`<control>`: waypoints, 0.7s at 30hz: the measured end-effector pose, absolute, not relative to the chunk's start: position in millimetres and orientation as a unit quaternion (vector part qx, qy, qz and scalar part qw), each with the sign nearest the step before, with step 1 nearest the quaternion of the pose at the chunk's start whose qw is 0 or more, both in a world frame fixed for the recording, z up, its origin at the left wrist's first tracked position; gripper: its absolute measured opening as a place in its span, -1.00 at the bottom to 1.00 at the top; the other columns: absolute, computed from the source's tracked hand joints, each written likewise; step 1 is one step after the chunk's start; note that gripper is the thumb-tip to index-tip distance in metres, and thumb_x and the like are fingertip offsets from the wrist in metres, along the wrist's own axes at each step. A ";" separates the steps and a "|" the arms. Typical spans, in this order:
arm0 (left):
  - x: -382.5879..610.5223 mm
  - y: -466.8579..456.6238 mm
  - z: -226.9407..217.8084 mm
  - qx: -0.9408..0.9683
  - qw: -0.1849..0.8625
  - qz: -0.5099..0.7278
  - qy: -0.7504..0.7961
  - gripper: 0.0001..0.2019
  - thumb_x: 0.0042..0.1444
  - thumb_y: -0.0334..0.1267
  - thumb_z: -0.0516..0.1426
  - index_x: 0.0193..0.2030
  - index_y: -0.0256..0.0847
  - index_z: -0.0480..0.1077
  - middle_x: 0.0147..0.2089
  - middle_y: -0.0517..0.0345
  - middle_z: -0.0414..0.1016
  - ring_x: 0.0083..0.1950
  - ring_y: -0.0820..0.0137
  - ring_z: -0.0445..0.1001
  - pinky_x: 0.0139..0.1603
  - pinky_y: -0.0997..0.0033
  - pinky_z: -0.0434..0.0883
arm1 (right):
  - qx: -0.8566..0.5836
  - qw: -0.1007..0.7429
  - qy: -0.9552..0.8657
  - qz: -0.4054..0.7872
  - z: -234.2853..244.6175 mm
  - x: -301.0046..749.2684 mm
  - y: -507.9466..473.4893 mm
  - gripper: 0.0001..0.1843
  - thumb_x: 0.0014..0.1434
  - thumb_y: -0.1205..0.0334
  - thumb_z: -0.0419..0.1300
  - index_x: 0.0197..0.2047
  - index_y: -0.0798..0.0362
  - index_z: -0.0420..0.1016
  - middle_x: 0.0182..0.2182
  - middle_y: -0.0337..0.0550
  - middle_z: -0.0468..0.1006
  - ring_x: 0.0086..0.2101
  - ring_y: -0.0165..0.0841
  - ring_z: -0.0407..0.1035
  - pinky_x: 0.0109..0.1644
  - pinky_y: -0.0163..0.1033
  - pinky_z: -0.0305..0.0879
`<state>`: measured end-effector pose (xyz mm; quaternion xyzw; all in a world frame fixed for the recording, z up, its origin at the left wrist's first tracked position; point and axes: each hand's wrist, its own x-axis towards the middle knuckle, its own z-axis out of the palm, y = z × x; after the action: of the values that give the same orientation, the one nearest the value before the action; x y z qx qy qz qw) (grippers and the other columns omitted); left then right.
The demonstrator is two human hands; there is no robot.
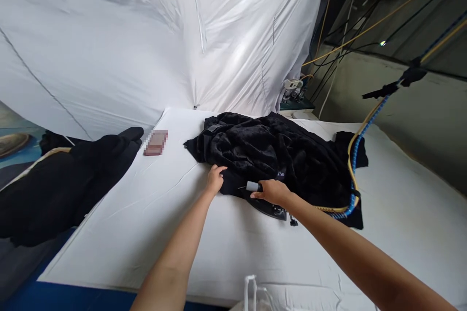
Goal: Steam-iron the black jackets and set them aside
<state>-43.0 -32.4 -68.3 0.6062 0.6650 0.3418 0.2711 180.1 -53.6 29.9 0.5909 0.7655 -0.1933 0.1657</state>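
A crumpled black garment (277, 155) lies on a white padded ironing table (146, 214). My left hand (214, 179) is closed on the garment's near left edge, fingers curled into the cloth. My right hand (272, 191) grips the handle of a dark iron (268, 205) that rests on the table at the garment's front edge. A yellow and blue hose (355, 175) runs from the iron over the garment and up to the right.
A pile of black cloth (62, 184) lies off the table's left edge. A small pinkish block (155, 142) sits at the table's far left. White plastic sheeting (146, 43) hangs behind. Cables (350, 29) and a wall stand at the right. A white bag handle (251, 286) shows at the bottom.
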 end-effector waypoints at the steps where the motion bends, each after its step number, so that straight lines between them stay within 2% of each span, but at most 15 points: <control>1: -43.6 -32.9 -69.5 0.600 0.272 0.355 0.663 -0.59 -0.08 -0.61 0.03 -0.13 -0.14 0.44 -0.22 0.17 0.34 -0.12 0.46 0.37 0.00 0.49 0.29 | 0.588 0.167 0.767 -0.195 28.2 180.6 -55.9 -0.28 -0.14 -0.43 -0.02 -0.15 -0.04 0.42 -0.26 -0.07 0.52 -0.21 -0.14 0.39 -0.24 -0.17 0.25; 5: -45.5 -34.6 -72.8 0.590 0.277 0.380 0.657 -0.57 -0.08 -0.60 0.05 -0.10 -0.12 0.43 -0.18 0.18 0.36 -0.07 0.45 0.35 0.05 0.49 0.27 | 0.578 0.172 0.773 -0.197 26.2 182.2 -64.5 -0.30 -0.14 -0.42 0.00 -0.15 -0.06 0.43 -0.27 -0.07 0.52 -0.20 -0.15 0.39 -0.22 -0.18 0.24; 12: -53.5 -37.4 -81.1 0.628 0.287 0.326 0.646 -0.52 -0.05 -0.55 0.06 0.03 -0.09 0.35 -0.20 0.19 0.32 -0.12 0.48 0.36 0.02 0.48 0.28 | 0.590 0.158 0.761 -0.218 39.5 176.5 -56.8 -0.25 -0.15 -0.42 0.01 -0.11 -0.01 0.42 -0.21 -0.04 0.51 -0.19 -0.15 0.38 -0.24 -0.21 0.25; 16: -57.9 -33.7 -82.4 0.637 0.294 0.305 0.644 -0.50 -0.06 -0.55 0.05 0.05 -0.09 0.34 -0.20 0.20 0.32 -0.14 0.50 0.36 -0.01 0.51 0.28 | 0.599 0.148 0.760 -0.204 39.0 156.2 -39.4 -0.24 -0.16 -0.44 -0.01 -0.08 -0.04 0.41 -0.16 -0.04 0.49 -0.14 -0.13 0.36 -0.21 -0.18 0.25; 21: -59.5 -29.6 -83.1 0.603 0.310 0.310 0.666 -0.50 -0.09 -0.59 0.03 0.01 -0.12 0.37 -0.26 0.21 0.38 -0.19 0.50 0.37 -0.10 0.52 0.31 | 0.614 0.146 0.750 -0.200 30.1 129.5 -25.8 -0.25 -0.16 -0.45 -0.02 -0.13 -0.06 0.43 -0.18 -0.06 0.50 -0.15 -0.12 0.37 -0.18 -0.14 0.27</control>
<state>-59.5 -29.6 -83.1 0.6032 0.6665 0.3097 0.3100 129.5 -25.8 30.1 0.6139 0.7495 -0.1997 0.1464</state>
